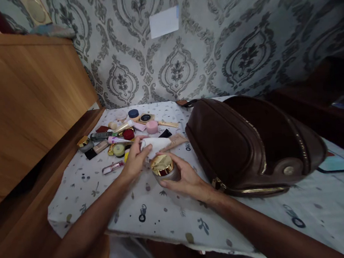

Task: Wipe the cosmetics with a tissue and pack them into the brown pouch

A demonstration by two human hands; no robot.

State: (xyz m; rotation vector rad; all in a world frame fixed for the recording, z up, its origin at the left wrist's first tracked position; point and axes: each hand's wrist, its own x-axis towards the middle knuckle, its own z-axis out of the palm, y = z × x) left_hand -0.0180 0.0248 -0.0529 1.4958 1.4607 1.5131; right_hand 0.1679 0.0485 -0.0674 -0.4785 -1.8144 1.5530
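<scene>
My right hand [186,177] is wrapped round a cosmetic jar [163,167] with a shiny gold lid and a frosted body, tilted just above the table. My left hand [137,157] has its thumb and fingers closed on a smooth white item [157,145]; whether it is a tube or a folded tissue I cannot tell. Its lower edge comes close to the jar's lid. Behind it, a beige tube [177,141] lies partly covered. A pinkish lip gloss tube [113,167] rests left of my left wrist.
Several cosmetics spread over the back left, among them a pink jar [152,126], a red jar [128,134] and another gold-lidded jar [84,144]. A large brown leather bag [223,139] stands on the right, a phone-like slab [339,162] beyond it. Wooden furniture [26,79] borders the left.
</scene>
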